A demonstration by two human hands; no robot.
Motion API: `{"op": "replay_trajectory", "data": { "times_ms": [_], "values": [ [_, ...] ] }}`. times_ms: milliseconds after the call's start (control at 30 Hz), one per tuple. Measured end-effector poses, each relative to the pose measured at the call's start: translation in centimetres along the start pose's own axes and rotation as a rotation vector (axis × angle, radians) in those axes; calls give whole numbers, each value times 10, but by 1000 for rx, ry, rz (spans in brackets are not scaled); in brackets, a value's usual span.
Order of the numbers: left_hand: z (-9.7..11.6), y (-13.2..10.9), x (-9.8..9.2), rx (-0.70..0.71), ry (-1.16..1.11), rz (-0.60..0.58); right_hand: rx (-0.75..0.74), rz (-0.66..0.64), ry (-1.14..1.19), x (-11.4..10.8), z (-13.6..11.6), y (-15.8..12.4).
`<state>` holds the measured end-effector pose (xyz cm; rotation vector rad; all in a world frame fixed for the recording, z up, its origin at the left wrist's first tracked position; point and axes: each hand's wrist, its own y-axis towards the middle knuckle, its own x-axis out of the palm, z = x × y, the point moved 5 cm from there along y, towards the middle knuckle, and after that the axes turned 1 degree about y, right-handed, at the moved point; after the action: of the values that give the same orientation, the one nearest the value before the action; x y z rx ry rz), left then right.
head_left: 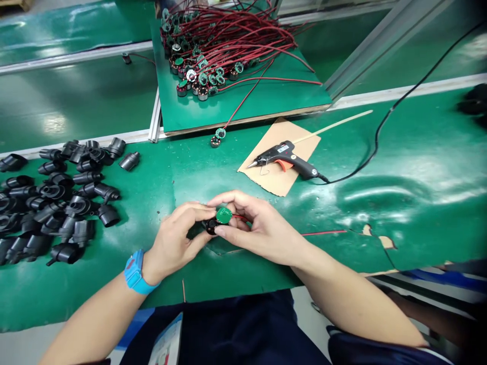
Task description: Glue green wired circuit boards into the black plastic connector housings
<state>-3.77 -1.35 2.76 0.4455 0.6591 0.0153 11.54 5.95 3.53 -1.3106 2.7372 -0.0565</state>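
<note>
The left hand (178,238) and the right hand (262,230) meet near the centre of the tabletop (399,167), close in front of the person's body. Both are closed in a fingertip pinch. The left hand grips a small black housing (209,226) from the left side. The right hand pinches a round green circuit board (224,215) by its edge, directly at the mouth of the housing. Whether the board is seated or only resting against the opening cannot be determined.

**Handling.** The green circuit board appears light and rigid, and probably fragile at its solder joints. It is best held by the rim, not by the face. The thin red lead (323,232) trails right across the tabletop; it looks limp and liable to snag, so it should not bear any pull. The black housing appears to be hard, smooth moulded plastic, light in weight, and is best held around the barrel.

**Not visible or unclear.**
- The fingers cover most of the black housing. Its form is judged from the pile of loose housings (57,203) at the left, which the picture edge cuts off.
- The underside of the board and the joint of the lead are hidden.
- On the far raised panel (266,96), the wired assemblies (201,76) lie tangled, so no count is possible.
- The glue gun (285,156) lies on a cardboard sheet (276,185) beyond the right hand. The state of its nozzle cannot be made out.
</note>
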Motion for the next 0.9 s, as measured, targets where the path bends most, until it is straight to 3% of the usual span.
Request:
{"op": "replay_trajectory", "data": {
  "times_ms": [167,300,433,667,767,833,900],
  "values": [
    [9,-5,0,51,64,6,4,34,-35,8,5,2],
    [17,-7,2,126,120,-70,15,16,-17,10,9,3],
    [15,-2,3,34,118,-106,25,18,21,2,7,4],
    [10,-3,-7,32,291,102,102,-33,148,0,10,1],
    [11,-6,-10,92,342,107,114,-41,161,7,13,2],
    [12,-7,-11,131,350,93,74,-62,112,6,9,3],
    [13,-6,-14,124,354,113,-39,41,-73,-13,0,2]
  ]
}}
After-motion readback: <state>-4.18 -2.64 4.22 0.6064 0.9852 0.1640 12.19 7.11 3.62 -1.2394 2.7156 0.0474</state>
